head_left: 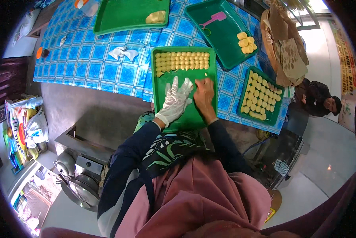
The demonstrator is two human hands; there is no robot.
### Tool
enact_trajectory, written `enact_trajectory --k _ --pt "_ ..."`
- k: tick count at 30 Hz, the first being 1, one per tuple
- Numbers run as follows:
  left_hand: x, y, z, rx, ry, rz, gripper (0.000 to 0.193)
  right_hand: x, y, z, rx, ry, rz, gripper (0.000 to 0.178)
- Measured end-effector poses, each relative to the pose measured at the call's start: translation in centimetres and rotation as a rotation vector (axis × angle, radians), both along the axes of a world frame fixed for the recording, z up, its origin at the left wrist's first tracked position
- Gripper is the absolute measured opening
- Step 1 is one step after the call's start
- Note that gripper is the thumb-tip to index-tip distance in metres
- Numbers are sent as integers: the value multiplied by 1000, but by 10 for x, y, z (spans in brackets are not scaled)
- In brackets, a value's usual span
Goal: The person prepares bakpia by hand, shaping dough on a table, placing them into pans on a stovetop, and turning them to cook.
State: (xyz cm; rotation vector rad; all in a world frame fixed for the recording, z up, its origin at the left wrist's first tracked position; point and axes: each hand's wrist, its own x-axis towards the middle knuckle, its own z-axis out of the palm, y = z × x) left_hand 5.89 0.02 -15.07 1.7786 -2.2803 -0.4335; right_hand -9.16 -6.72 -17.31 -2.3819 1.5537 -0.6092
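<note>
In front of me a green tray (157, 89) extends past the near table edge, above my lap. Rows of small pale yellow dough balls (182, 60) fill its far end, and a small crumb of dough lies near the right side. My left hand (173, 104), in a clear plastic glove, is over the tray's middle with its fingers spread. Beside it, my bare right hand (204, 97) has its fingers curled near the gloved fingertips. Whatever the right fingers may hold is hidden.
A blue checked cloth (118, 73) covers the table. Far left stands a green tray (122, 16) with a dough lump (156, 17). Far right, another tray (221, 43) holds a pink scraper (214, 18) and dough pieces (246, 43). Rounds (261, 93) fill a right-hand tray. A person (317, 97) sits beyond.
</note>
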Motion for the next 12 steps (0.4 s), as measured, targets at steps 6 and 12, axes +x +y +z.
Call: enact_trajectory --k 6,12 --pt "20 31 6 52 356 104 63 42 -44 -15 -301 214 181 62" --pt "23 46 -8 -39 207 132 56 46 -53 -22 -273 202 261 75"
